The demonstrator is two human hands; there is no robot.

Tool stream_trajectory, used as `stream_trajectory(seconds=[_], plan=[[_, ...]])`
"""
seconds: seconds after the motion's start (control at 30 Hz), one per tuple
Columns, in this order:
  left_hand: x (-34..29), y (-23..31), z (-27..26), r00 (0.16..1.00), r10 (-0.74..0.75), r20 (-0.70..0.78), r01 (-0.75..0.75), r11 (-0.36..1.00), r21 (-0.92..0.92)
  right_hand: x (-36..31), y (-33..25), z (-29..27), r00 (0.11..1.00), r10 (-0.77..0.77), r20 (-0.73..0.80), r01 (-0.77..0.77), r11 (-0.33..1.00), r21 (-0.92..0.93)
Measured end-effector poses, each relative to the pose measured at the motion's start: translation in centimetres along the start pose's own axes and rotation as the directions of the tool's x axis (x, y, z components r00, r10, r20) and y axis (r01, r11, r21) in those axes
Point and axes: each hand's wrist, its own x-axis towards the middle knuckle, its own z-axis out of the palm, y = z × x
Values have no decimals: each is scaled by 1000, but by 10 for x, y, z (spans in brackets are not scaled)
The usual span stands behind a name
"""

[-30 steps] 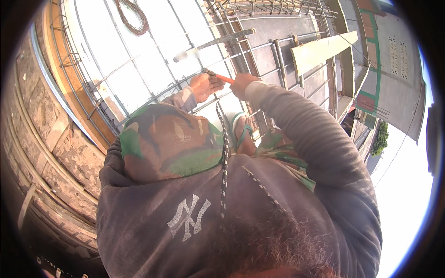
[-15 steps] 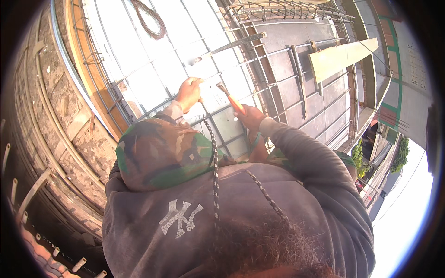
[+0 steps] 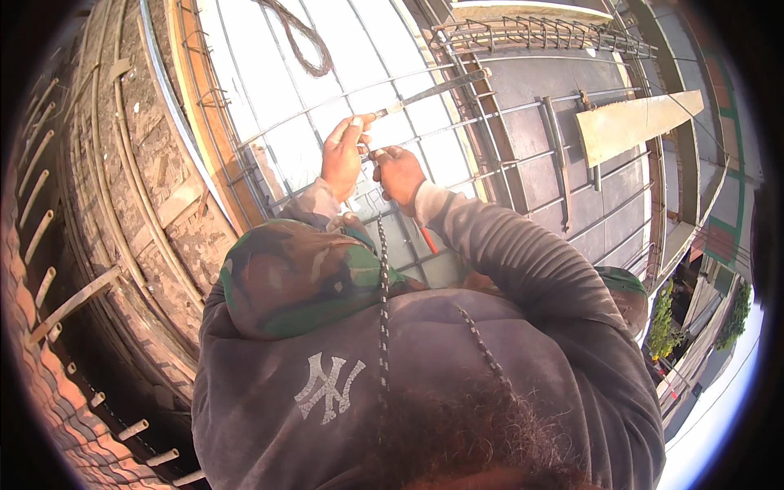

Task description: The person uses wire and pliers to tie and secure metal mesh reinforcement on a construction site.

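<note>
My right hand (image 3: 398, 173) is closed round a tool with an orange handle (image 3: 429, 238), which looks like tying pincers; the handle sticks out below the fist and the head lies by my fingertips, mostly hidden. Just left of it, my left hand (image 3: 343, 155) is closed in a pinch, its fingertips close to the tool's head. Whatever it pinches is too small to make out. Both hands are over a grid of steel rebar (image 3: 400, 88) above bright white panels (image 3: 269, 82). Beyond the fingers, a long dark flat bar (image 3: 445, 86) lies across the rods.
A coil of thin dark wire (image 3: 320, 65) lies on the grid farther off. To the right are a pale tapered board (image 3: 641, 126), metal bars (image 3: 557, 155) and a rebar cage (image 3: 547, 34). A timber edge (image 3: 204, 122) borders the left, with bamboo poles (image 3: 135, 204) beyond.
My right hand has moved up and left, bringing the pincers to my left hand. The orange handle now points down below the fist. My left hand has shifted slightly in view.
</note>
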Motion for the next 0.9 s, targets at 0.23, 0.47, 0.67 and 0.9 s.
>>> stream_trajectory(seconds=[0.23, 0.47, 0.67, 0.9], plan=[[-4, -27, -53, 905, -425, -34, 397, 870, -292, 2, 39, -12, 850, -466, 245, 516, 642, -567], [-12, 23, -56, 910, -414, 20, 415, 909, -32, 13, -29, -41, 671, -670, 318, 578, 204, -790], [-40, 20, -68, 922, -386, 15, 376, 906, 196, 78, -110, -124, 748, -520, 413, 116, -510, -852], [-115, 9, -110, 876, -378, -301, 423, 901, 99, 122, -98, -174, 872, -209, 443, 278, -533, -799]])
